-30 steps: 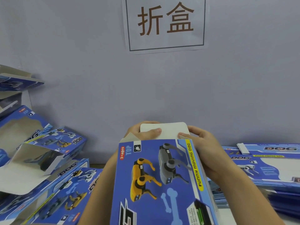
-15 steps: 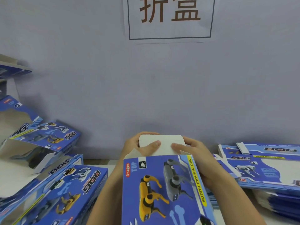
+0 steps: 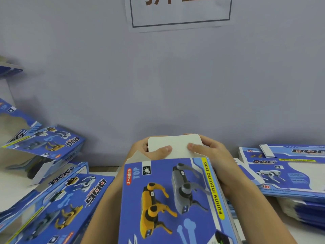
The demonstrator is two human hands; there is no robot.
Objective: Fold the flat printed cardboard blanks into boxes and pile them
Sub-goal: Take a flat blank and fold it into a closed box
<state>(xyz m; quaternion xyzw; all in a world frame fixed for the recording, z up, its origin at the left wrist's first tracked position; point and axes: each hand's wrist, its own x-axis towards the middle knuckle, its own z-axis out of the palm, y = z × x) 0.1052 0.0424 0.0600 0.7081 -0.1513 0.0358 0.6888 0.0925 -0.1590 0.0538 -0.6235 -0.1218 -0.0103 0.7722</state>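
I hold a blue printed box (image 3: 168, 199) with a yellow and a grey robot dog on its face, low in the middle of the view. Its white end flap (image 3: 175, 146) stands up at the far end. My left hand (image 3: 149, 152) grips the box's far left corner, thumb pressed on the flap. My right hand (image 3: 209, 159) grips the far right corner, thumb on the flap as well. Folded boxes (image 3: 58, 199) lie piled at the left. A stack of flat blanks (image 3: 288, 171) lies at the right.
A grey wall (image 3: 158, 85) rises close behind the table, with a white paper sign (image 3: 181, 13) taped at the top. More folded boxes (image 3: 47, 143) lean against one another at the far left. A strip of white table (image 3: 307, 233) shows at the lower right.
The view has tilted down, so the sign slid up out of frame. Both thumbs have pushed the white flap lower toward the box opening.
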